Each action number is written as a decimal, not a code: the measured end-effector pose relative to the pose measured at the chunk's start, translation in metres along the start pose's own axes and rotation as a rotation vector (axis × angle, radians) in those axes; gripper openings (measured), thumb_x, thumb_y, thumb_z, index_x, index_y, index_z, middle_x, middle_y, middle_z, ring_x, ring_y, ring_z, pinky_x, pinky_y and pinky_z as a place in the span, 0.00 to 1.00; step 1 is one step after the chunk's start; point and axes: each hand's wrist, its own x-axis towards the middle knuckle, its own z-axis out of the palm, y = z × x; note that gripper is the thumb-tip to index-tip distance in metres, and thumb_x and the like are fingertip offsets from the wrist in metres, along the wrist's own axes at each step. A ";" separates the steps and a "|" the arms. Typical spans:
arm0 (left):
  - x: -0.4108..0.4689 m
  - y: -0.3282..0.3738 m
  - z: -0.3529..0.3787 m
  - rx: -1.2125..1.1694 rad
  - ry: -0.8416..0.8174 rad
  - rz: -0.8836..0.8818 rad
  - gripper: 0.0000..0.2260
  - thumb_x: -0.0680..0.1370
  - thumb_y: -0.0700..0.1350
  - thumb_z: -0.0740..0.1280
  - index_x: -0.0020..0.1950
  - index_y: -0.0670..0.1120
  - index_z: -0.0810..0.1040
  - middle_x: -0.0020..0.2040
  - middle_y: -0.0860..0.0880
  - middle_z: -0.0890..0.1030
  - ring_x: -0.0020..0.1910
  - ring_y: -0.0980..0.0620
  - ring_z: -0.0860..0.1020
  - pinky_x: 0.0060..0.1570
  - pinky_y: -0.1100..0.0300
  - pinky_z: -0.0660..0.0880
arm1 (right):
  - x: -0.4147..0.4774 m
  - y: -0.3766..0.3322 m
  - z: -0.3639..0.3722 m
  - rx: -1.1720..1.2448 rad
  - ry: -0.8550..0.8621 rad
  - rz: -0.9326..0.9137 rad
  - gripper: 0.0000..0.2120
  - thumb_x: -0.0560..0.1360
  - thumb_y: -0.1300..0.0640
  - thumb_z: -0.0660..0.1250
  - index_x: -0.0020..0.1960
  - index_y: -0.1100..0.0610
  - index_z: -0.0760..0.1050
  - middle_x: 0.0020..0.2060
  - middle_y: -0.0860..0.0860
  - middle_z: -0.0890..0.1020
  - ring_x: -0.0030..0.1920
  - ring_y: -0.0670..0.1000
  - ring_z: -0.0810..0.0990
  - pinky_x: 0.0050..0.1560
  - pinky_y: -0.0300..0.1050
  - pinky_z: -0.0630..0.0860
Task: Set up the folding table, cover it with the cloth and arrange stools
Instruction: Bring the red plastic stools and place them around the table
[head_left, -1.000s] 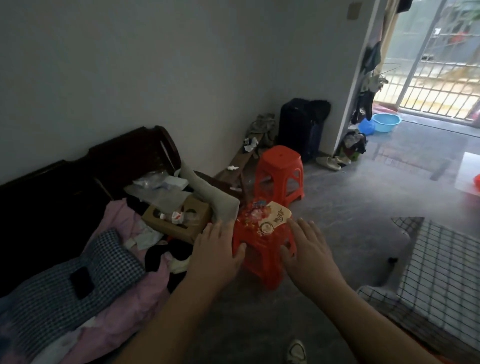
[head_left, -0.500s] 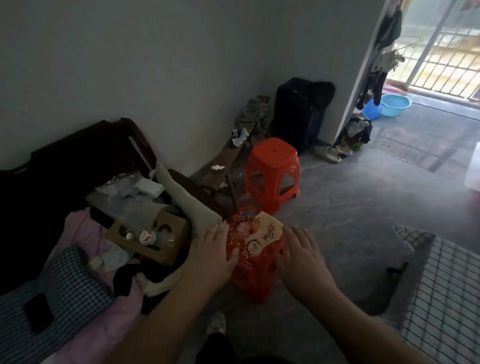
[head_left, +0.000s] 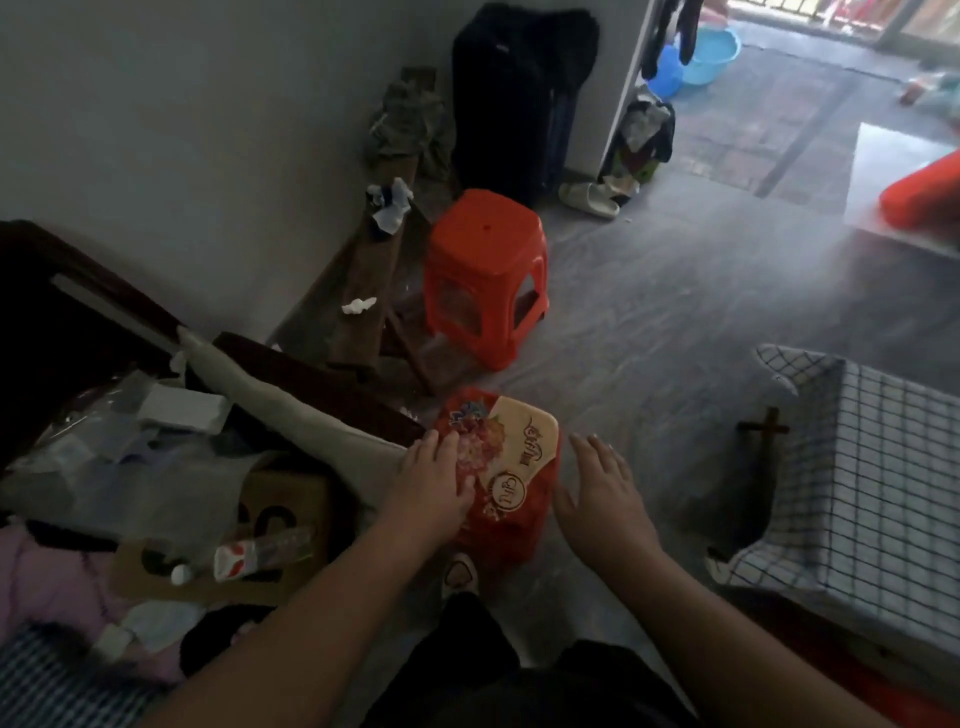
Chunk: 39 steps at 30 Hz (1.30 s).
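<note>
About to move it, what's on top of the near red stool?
A printed snack bag covers the near stool; left hand rests on its edge. The seat beneath is hidden.

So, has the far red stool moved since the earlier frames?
No. The far stool sits beside the wooden bench, before the black suitcase, as earlier; only the camera tilted.

both hands (head_left: 434, 486) (head_left: 602, 491) reach forward, fingers apparently spread.

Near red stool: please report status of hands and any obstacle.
Left hand flat on near red stool; right hand open beside it. Snack bag lies on its seat. Checked tablecloth already on.
</note>
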 end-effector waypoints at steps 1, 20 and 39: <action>0.017 -0.005 0.004 0.010 -0.030 -0.001 0.31 0.81 0.56 0.57 0.81 0.47 0.52 0.81 0.43 0.54 0.79 0.43 0.53 0.77 0.50 0.52 | 0.011 0.000 0.009 0.017 -0.003 0.035 0.32 0.80 0.45 0.60 0.80 0.51 0.52 0.80 0.51 0.55 0.80 0.53 0.50 0.78 0.51 0.50; 0.231 -0.113 0.262 0.085 -0.061 -0.277 0.37 0.78 0.60 0.63 0.81 0.51 0.48 0.81 0.41 0.45 0.79 0.40 0.45 0.76 0.43 0.43 | 0.206 0.145 0.273 0.259 -0.123 0.388 0.48 0.72 0.40 0.71 0.80 0.44 0.42 0.79 0.56 0.53 0.77 0.59 0.58 0.74 0.60 0.62; 0.236 -0.070 0.260 -0.053 -0.049 -0.313 0.50 0.68 0.69 0.70 0.79 0.60 0.42 0.75 0.39 0.54 0.72 0.36 0.59 0.70 0.39 0.63 | 0.231 0.164 0.245 0.328 0.055 0.429 0.47 0.72 0.50 0.73 0.80 0.44 0.45 0.73 0.53 0.58 0.73 0.57 0.61 0.73 0.58 0.64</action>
